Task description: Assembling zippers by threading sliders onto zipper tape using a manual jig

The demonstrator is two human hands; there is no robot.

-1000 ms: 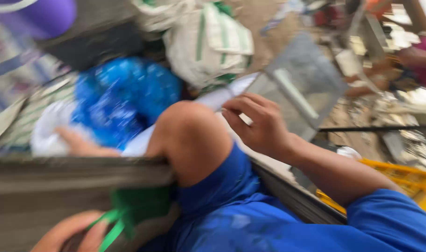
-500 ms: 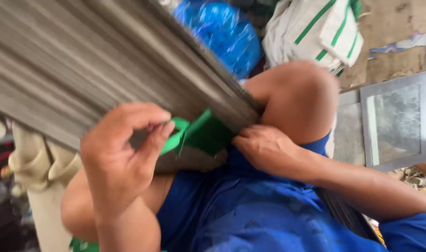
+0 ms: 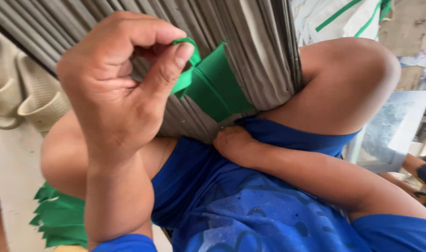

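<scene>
Head view: left hand [image 3: 115, 93], raised near the camera, pinches the end of a green strap [image 3: 208, 79] between thumb and forefinger, the other fingers curled in. That strap wraps a thick grey bundle of folded sheets [image 3: 250, 42] resting across the lap between bare knees. Right hand [image 3: 234, 142] sits beneath the bundle's near edge; its fingers are hidden, so their grip cannot be told. More green strips [image 3: 59, 219] lie lower left.

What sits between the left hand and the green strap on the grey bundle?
Nothing visible. The left hand already pinches the green strap between thumb and forefinger, where it wraps the grey bundle. The right hand is under the bundle.
</scene>
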